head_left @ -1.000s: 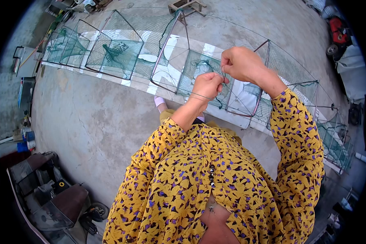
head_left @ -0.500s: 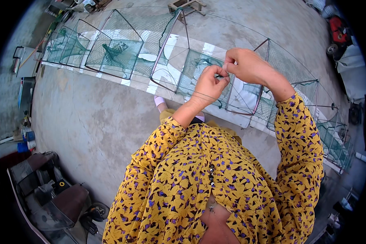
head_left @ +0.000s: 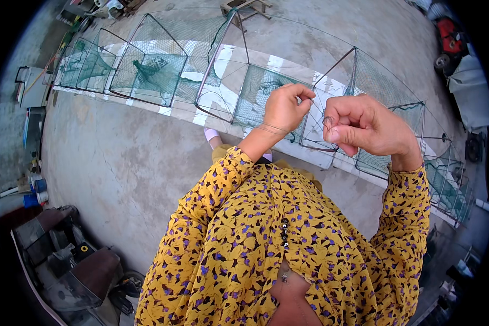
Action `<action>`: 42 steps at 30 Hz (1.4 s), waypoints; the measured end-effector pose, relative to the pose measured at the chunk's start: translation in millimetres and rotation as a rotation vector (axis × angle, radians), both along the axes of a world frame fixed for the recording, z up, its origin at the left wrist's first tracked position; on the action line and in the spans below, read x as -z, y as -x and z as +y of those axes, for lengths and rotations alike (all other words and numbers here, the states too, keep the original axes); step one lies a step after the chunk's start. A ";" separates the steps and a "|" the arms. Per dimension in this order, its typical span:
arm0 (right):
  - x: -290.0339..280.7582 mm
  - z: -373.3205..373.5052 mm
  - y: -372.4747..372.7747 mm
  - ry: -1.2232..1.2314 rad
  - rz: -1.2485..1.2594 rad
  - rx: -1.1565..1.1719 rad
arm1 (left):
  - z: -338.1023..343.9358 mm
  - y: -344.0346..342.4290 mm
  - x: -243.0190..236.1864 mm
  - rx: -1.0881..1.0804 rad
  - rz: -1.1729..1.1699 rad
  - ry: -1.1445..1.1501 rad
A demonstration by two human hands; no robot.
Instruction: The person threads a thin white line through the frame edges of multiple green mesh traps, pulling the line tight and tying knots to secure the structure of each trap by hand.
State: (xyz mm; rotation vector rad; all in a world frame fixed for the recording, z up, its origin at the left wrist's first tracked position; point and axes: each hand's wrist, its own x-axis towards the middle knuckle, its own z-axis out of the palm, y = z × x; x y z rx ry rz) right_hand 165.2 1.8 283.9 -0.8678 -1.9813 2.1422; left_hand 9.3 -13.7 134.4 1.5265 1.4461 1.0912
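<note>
My left hand (head_left: 288, 111) is closed in a pinch over the middle of a long green net trap (head_left: 171, 70); what its fingertips hold is too small to make out. A fine strand lies across my left wrist. To the right and a little nearer, my right hand (head_left: 369, 127) is curled, thumb against fingers, round a thin dark thread (head_left: 327, 120). The two hands are apart. Dark metal frames (head_left: 204, 89) hold the green mesh up in sections, and the middle section beneath my hands has its netting lying low.
Under the trap lies a long white-and-grey sheet (head_left: 315, 155) on the concrete floor (head_left: 108, 157). A scooter (head_left: 76, 271) stands at the near left. At the far side is a wooden stool (head_left: 247, 6); a red machine (head_left: 452, 43) is at the far right.
My hands were together at the fingertips and have come apart. The right hand moved right and nearer to me, turning with the thread; the left stayed almost in place.
</note>
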 end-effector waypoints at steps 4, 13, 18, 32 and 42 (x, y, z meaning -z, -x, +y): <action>2.5 0.4 -3.4 -0.044 0.027 -0.033 | 1.2 -2.2 -1.4 0.006 0.031 -0.015; 14.1 61.8 -18.8 -0.268 0.140 0.483 | 16.3 9.5 -7.5 0.176 0.098 -0.081; 25.0 89.4 -24.1 -0.265 0.039 0.740 | 39.6 8.9 -20.6 0.260 -0.124 0.132; 47.3 122.5 -56.4 -0.188 -0.528 0.407 | 87.8 -41.0 -10.5 0.285 -0.342 0.162; 60.3 124.4 -51.9 -0.214 -0.316 0.499 | 92.7 -47.7 -24.0 0.162 -0.284 0.103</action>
